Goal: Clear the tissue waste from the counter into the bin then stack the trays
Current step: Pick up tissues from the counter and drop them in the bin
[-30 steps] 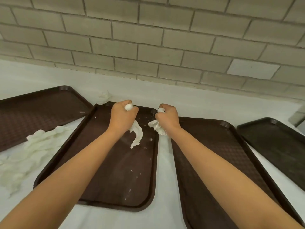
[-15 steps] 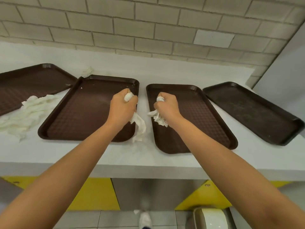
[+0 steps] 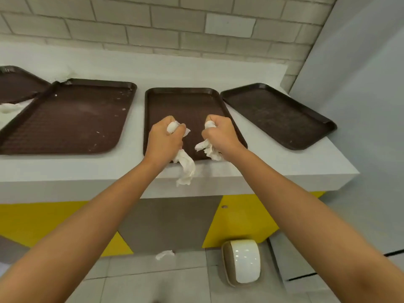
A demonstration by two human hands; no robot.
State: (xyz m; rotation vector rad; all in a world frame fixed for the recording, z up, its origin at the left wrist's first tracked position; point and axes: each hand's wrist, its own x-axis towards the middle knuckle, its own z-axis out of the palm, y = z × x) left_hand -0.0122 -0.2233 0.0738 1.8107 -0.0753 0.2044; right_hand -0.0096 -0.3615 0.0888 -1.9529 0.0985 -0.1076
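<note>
Carrying tissue waste toward the bin: the left hand (image 3: 164, 141) has its grip clamped on a wad of tissue (image 3: 185, 169) whose tail hangs past the front edge of the bench (image 3: 262, 162), and the right hand (image 3: 220, 136) is clamped on a second wad (image 3: 207, 149). Both fists are over the near end of the middle tray (image 3: 185, 103). The bin (image 3: 242, 262) stands on the floor below the bench's front right corner, its white lid apparently closed. Done well, this step likely means lowering both fists close over the lid before letting go, since loose tails may tear or drift. At the bench's left edge lies more tissue (image 3: 8, 108), with a small scrap (image 3: 65, 73) near the back edge and a floor scrap (image 3: 165, 254) below the front edge. Crumbs dot the left tray (image 3: 72, 114). The far-left tray (image 3: 17, 84) meets its corner, and the right tray (image 3: 277, 114) sits toward the right edge, so stacking likely waits.
</note>
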